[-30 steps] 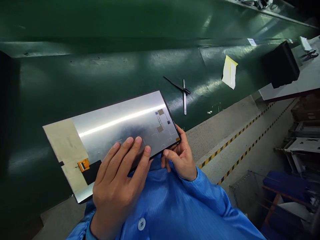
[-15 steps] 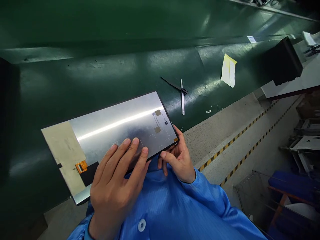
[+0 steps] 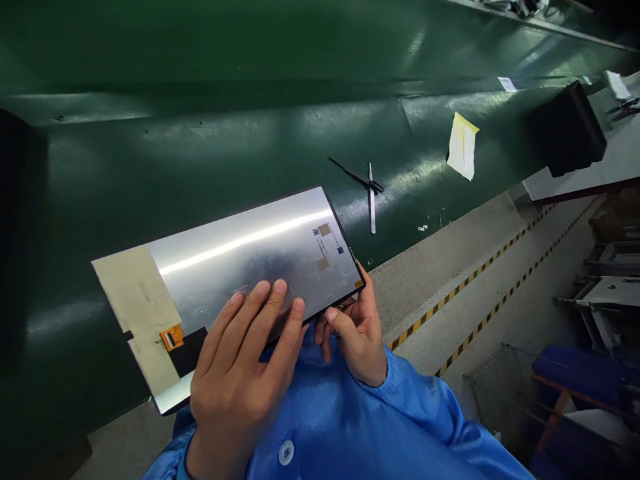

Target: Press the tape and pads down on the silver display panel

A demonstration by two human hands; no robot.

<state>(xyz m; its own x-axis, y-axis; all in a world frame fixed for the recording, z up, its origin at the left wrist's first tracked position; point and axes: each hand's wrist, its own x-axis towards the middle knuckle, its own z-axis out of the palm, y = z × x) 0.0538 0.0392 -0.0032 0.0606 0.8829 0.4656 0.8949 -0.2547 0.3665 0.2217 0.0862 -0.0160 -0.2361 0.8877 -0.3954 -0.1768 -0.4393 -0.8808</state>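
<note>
A flat display panel (image 3: 235,260) with a shiny metal back, a beige film patch at its left end and an orange flex connector (image 3: 171,337) is held over the green work surface (image 3: 200,133). My left hand (image 3: 240,373) lies on the panel's near edge with its fingers stretched flat on the metal. My right hand (image 3: 355,333) grips the panel's near right corner, thumb at the edge and fingers curled under it.
Metal tweezers (image 3: 372,200) and a thin black tool (image 3: 356,176) lie on the green surface beyond the panel. A yellow-white paper slip (image 3: 461,145) lies further right. A black box (image 3: 570,130) stands at the right. Yellow-black floor tape (image 3: 480,273) runs along the concrete floor.
The panel and both hands have stayed together with only a slight shift in the view; the grip is unchanged.
</note>
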